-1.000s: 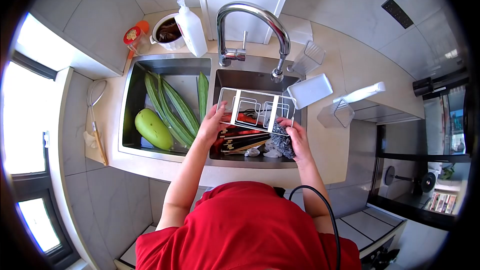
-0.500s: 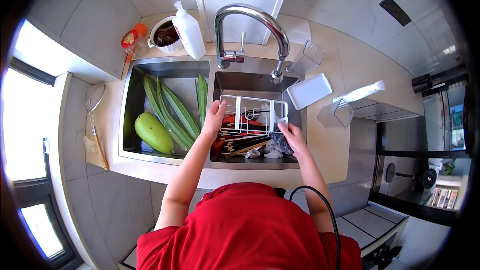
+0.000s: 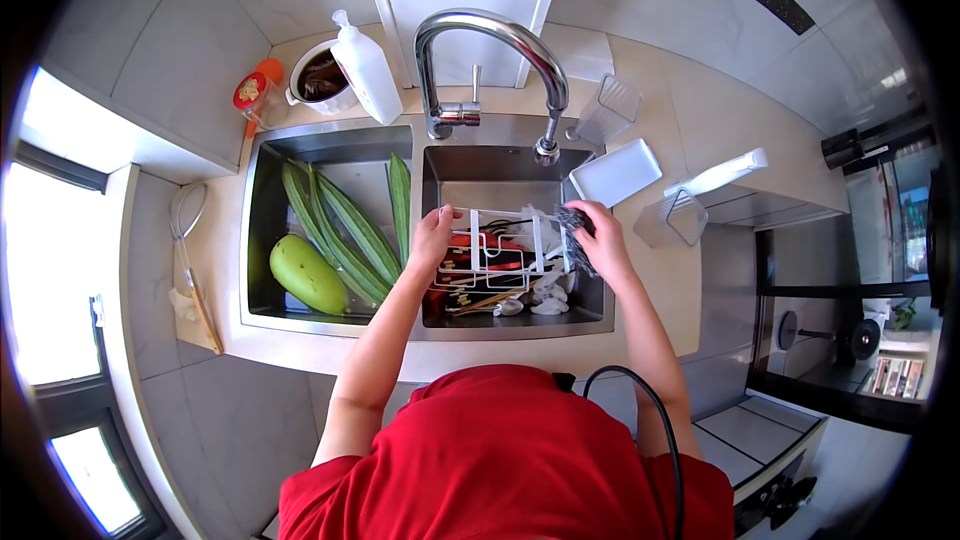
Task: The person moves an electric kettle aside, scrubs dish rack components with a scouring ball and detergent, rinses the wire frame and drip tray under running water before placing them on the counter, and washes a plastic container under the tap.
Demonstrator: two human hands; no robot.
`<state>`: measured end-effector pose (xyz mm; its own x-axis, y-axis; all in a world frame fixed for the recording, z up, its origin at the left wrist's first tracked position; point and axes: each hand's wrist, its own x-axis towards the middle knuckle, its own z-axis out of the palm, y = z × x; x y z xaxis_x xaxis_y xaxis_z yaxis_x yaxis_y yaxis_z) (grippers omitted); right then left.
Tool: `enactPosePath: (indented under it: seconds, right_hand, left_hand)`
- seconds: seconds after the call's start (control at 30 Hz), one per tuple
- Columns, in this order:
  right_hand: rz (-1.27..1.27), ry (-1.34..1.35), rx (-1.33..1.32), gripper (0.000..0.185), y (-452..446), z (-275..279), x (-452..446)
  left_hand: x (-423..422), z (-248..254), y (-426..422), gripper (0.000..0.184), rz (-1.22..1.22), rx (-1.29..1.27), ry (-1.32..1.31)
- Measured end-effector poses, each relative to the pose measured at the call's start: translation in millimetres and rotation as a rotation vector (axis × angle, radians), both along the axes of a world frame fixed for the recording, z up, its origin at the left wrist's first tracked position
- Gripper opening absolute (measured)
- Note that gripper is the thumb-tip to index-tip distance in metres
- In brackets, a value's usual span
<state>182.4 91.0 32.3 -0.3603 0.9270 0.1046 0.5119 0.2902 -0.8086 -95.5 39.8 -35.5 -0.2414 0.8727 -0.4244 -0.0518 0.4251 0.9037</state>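
Above the right sink basin (image 3: 480,190) is a white wire rack (image 3: 537,242). My left hand (image 3: 432,240) is closed on the rack's left end. My right hand (image 3: 604,240) grips a dark grey steel wool scourer (image 3: 576,228) and presses it against the rack's right end. Beneath the rack, chopsticks (image 3: 500,302), red-handled items and crumpled whitish pieces (image 3: 548,295) lie in the basin, partly hidden by the wires.
The left basin holds long ridged gourds (image 3: 355,225) and a green gourd (image 3: 308,275). A faucet (image 3: 490,20) arches over the right basin. Behind stand a white bottle (image 3: 368,70) and pot (image 3: 322,80). A white tray (image 3: 617,172) and clear holders (image 3: 672,220) sit right; a whisk (image 3: 195,280), left.
My right hand has moved up along the rack's right end with the scourer. The rack has tilted and shifted slightly, while my left hand keeps its hold.
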Motion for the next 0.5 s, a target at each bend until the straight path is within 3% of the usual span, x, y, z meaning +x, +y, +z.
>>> enactPosePath:
  seconds: [0.2,0.27,0.33,0.5]
  right_hand:
    - [0.255,-0.032,0.216,0.033,34.6,-34.4,-38.2]
    - [0.378,-0.196,0.176,0.024,30.5,-38.4,-56.2]
    - [0.394,-0.369,0.097,0.029,17.3,-38.7,-68.6]
    - [0.377,-0.188,0.104,0.017,26.2,-74.7,-53.0]
  left_hand:
    - [-0.4,-2.6,-2.0,0.038,-0.069,-0.126,-0.074]
    - [0.5,-13.5,-1.8,0.039,-0.071,-0.119,-0.096]
    - [4.5,-19.8,-0.9,0.037,-0.056,-0.107,-0.11]
    - [1.7,-32.8,0.7,0.035,-0.081,-0.067,-0.11]
